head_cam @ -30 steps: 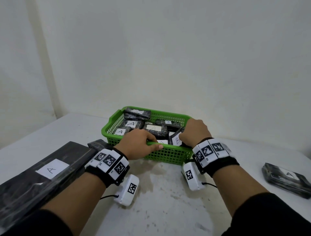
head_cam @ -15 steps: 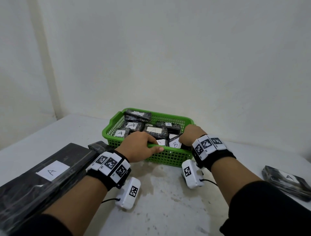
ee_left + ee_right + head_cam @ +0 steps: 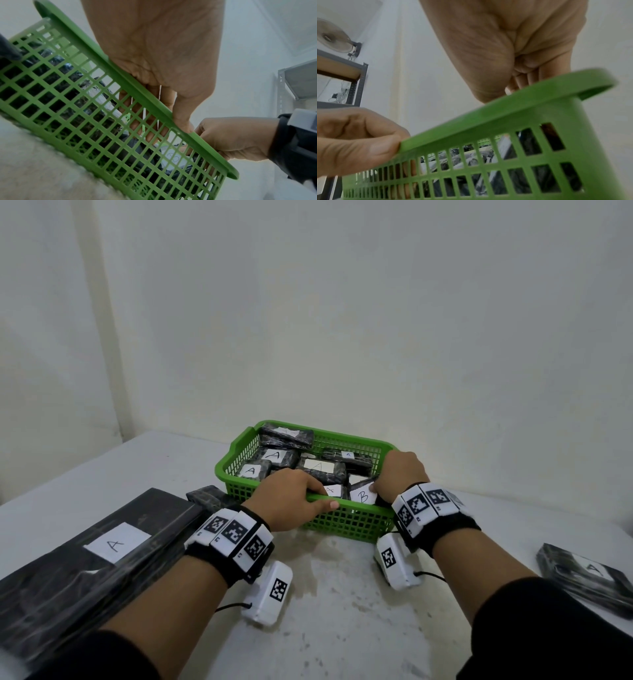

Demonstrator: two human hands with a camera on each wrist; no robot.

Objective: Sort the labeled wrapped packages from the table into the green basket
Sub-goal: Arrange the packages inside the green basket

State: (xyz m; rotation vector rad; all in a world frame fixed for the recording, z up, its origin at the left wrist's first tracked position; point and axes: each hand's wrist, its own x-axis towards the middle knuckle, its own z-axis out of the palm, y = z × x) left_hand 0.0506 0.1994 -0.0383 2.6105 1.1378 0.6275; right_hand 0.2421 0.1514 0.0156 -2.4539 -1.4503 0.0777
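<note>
1. Head view: left hand (image 3: 291,499) grips the green basket (image 3: 342,525) rim; right hand (image 3: 402,474) pinches a "B" package (image 3: 363,495) inside. "A" packages (image 3: 274,455) fill it; another (image 3: 589,573) lies on the surface (image 3: 342,611).
2. Left wrist: fingers (image 3: 154,108) curl inside the rim.
3. Right wrist: fingers (image 3: 530,77) dip behind the rim.

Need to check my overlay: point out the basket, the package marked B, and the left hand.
basket (image 3: 346,525), head view, near wall mesh.
package marked B (image 3: 363,496), head view, its white label.
left hand (image 3: 287,501), head view, back of the hand.
</note>
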